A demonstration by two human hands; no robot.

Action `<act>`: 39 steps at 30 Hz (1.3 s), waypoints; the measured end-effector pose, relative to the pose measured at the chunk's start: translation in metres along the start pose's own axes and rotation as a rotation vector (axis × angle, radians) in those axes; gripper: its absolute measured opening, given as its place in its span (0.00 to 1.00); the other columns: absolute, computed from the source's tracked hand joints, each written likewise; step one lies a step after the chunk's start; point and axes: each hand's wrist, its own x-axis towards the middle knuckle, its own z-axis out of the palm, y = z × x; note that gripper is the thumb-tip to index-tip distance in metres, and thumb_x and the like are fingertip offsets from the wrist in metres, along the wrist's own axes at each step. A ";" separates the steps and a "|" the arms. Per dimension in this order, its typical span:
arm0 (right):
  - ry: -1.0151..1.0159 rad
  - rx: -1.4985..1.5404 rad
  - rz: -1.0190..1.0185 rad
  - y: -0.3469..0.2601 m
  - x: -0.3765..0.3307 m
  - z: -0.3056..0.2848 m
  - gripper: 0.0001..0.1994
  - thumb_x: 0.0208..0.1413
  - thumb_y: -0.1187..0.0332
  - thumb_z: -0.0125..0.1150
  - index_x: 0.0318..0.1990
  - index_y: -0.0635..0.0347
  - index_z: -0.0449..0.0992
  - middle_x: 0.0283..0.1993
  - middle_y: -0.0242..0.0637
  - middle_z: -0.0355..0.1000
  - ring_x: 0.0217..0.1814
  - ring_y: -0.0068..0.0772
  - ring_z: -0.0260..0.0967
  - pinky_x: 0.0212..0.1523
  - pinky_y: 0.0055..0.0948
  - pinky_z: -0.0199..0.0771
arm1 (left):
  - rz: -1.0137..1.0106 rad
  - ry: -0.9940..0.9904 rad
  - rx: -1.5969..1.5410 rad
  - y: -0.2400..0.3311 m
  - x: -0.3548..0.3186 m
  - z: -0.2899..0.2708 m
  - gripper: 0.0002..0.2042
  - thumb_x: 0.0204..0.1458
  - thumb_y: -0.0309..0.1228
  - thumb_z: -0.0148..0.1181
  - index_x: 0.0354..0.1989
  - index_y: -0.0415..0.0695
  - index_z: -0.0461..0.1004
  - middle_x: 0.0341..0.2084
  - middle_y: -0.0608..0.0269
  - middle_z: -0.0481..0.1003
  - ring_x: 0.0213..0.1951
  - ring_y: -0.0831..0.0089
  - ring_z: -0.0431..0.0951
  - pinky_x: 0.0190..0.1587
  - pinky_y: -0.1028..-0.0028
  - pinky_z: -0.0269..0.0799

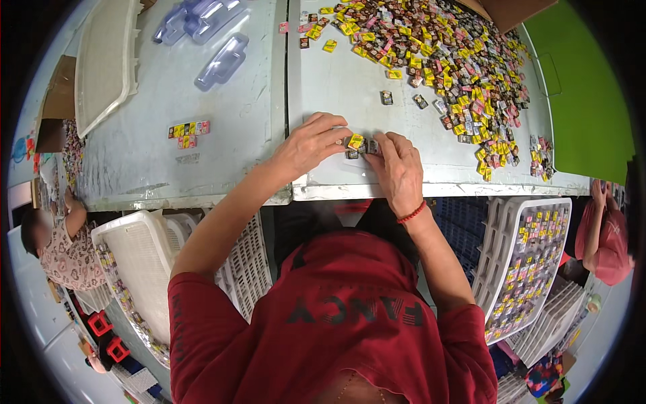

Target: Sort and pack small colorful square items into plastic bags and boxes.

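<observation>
Head view: left hand (311,143) and right hand (398,170) lie on the tabletop (222,135), fingers curled over a small cluster of packets (359,144) between the fingertips. Neither hand is clenched; whether any packet is actually pinched cannot be told. Beyond the right hand, a loose pile (444,60). Beyond the left, an arranged block (188,133).

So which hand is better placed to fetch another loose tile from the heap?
Probably the right hand: the heap of small tiles spreads on its side, while the left hand would cross over the tile row both hands touch.
</observation>
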 end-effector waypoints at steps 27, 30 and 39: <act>-0.262 -0.420 -0.697 0.004 0.024 -0.005 0.11 0.43 0.72 0.55 0.36 0.66 0.76 0.36 0.38 0.69 0.42 0.33 0.66 0.52 0.36 0.62 | 0.033 -0.099 0.084 0.001 0.003 0.020 0.16 0.49 0.22 0.55 0.48 0.36 0.71 0.54 0.59 0.68 0.59 0.61 0.64 0.58 0.65 0.64; -0.222 -0.363 -0.792 0.005 0.028 -0.004 0.11 0.42 0.72 0.55 0.35 0.65 0.76 0.36 0.38 0.69 0.41 0.33 0.66 0.51 0.36 0.63 | 0.006 -0.096 0.010 -0.002 0.002 0.022 0.16 0.49 0.22 0.54 0.48 0.36 0.71 0.54 0.59 0.68 0.59 0.61 0.64 0.59 0.65 0.63; -0.125 -0.100 -0.486 -0.011 0.002 -0.031 0.10 0.46 0.72 0.57 0.38 0.60 0.74 0.39 0.35 0.70 0.41 0.35 0.66 0.50 0.38 0.62 | 0.044 -0.044 0.062 -0.004 0.000 0.025 0.16 0.49 0.23 0.56 0.48 0.37 0.72 0.54 0.59 0.70 0.58 0.59 0.66 0.58 0.65 0.65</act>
